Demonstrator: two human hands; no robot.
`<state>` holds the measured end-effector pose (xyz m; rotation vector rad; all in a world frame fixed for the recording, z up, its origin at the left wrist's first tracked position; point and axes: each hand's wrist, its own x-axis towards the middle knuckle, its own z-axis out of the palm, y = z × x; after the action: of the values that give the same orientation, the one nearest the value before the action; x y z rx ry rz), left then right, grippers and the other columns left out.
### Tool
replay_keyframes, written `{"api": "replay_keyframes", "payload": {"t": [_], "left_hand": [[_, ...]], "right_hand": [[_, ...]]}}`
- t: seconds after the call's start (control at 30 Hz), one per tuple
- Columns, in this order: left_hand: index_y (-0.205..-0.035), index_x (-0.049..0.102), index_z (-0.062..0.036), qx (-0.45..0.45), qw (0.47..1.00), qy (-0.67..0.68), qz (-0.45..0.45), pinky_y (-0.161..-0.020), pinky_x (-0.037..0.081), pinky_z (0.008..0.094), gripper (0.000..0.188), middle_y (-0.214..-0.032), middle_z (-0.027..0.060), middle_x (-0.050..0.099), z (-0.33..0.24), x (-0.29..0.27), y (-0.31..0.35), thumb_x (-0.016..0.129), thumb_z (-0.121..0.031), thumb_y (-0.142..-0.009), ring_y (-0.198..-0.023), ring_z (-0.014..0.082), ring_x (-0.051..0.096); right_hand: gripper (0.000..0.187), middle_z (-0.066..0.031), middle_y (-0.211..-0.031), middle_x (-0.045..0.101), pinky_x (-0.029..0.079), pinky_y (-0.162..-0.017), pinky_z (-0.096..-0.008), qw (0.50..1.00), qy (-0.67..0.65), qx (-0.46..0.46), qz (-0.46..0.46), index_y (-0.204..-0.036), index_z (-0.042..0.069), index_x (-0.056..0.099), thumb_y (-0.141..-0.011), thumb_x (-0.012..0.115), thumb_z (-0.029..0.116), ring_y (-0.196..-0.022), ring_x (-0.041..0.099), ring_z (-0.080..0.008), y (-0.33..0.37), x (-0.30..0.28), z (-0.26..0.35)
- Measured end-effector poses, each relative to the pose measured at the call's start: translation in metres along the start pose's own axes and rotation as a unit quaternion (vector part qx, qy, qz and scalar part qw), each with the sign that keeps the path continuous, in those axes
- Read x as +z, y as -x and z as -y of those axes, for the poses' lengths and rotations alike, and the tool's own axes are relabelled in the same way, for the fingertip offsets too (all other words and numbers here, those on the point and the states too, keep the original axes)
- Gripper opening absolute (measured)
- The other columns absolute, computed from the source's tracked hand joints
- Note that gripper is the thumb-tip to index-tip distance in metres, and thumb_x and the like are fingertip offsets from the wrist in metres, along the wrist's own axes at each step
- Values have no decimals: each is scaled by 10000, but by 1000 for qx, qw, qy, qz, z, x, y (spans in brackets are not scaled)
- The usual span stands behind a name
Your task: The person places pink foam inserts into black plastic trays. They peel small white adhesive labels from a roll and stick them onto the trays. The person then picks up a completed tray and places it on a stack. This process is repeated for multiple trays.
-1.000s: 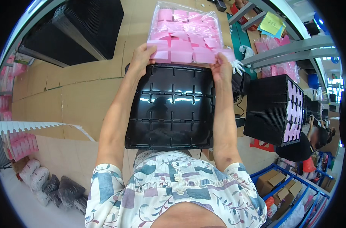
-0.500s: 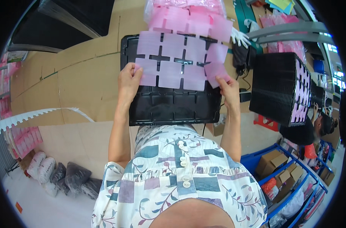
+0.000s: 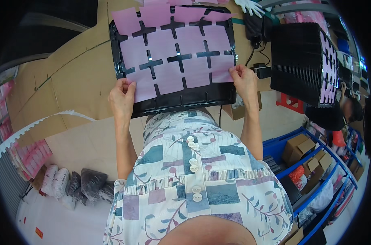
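A thin pink sheet [image 3: 165,43] with cross-shaped cut-outs lies spread over a black plastic tray [image 3: 185,96] in front of me. Its far squares curl upward past the tray's far side. My left hand [image 3: 121,100] pinches the sheet's near left corner between thumb and fingers. At the near right corner, my right hand [image 3: 246,83] has its thumb and fingers closed on the sheet's edge. A bare black strip of tray shows between the sheet and my body. Whether the sheet rests fully on the tray everywhere, I cannot tell.
Brown cardboard [image 3: 71,79] covers the table. To the right stands a tall stack of black trays [image 3: 295,63] with pink pieces along one side. A white glove [image 3: 250,6] and a black pouch [image 3: 254,27] lie beyond. Another person [image 3: 330,116] is near a blue rack [image 3: 289,165].
The sheet has come down and nearer to me, from held above the tray to spread across it. Both hands moved with it, the left one further left, still gripping its corners.
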<state>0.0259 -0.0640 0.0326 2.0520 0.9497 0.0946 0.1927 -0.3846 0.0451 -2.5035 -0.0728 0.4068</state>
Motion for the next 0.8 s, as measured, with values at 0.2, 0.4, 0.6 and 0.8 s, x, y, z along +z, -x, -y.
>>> {"api": "replay_keyframes", "payload": {"t": [0.2,0.4,0.6,0.8], "left_hand": [[-922,685,7,-11,999,-51,-11,-540,442,280,199,-651,26,624,4,-6,19,696,-186,-872,-571,91,542],[-870,678,10,26,994,-103,-29,-558,452,326,205,-639,79,631,4,-4,26,692,-195,-868,-551,155,558],[-830,677,-2,32,990,-136,-36,-596,472,411,174,-714,154,654,3,-3,31,692,-175,-847,-624,316,628],[-809,679,-17,80,988,-117,-68,-588,473,423,165,-705,155,644,14,0,28,709,-179,-827,-639,336,633]], "right_hand": [[279,-187,-702,668,498,-652,-461,994,106,-2,-8,-819,35,716,-849,656,306,-700,648,-393,26,2,9],[288,-190,-678,657,494,-655,-485,986,168,-5,6,-751,39,689,-815,679,319,-698,643,-409,36,11,-1],[283,-190,-681,657,497,-657,-484,988,152,4,13,-754,44,689,-825,669,318,-710,648,-402,38,13,-1],[306,-165,-710,670,501,-659,-474,984,176,-16,-13,-788,56,702,-845,646,351,-718,660,-385,40,14,-6]]}}
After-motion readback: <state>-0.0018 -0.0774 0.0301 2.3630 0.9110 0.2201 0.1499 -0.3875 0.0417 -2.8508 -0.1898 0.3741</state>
